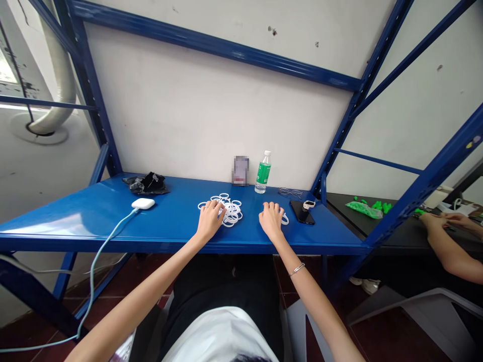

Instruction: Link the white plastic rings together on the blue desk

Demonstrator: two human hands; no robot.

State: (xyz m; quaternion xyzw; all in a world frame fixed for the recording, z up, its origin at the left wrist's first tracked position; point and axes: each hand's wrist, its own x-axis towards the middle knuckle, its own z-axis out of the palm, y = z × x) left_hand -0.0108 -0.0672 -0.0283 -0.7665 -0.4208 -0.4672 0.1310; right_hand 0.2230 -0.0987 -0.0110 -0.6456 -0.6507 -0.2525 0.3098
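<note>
A loose pile of thin white rings (233, 213) lies on the blue table near its front edge. My left hand (210, 219) rests on the pile's left side, fingers bent and thumb apart, touching the rings. Farther right, my right hand (270, 219) is palm down on the table, its fingers bent and spread. A few more white rings (286, 219) stick out from beside and under it. What lies beneath either palm is hidden.
Behind the hands stand a phone (240, 171) and a water bottle (263, 172). To the right are glasses (290, 192), a black phone (302, 212) and a watch (309, 204). A black bag (147, 183) and white charging case (143, 203) lie left. Another person's arms (449, 236) work at the adjoining table.
</note>
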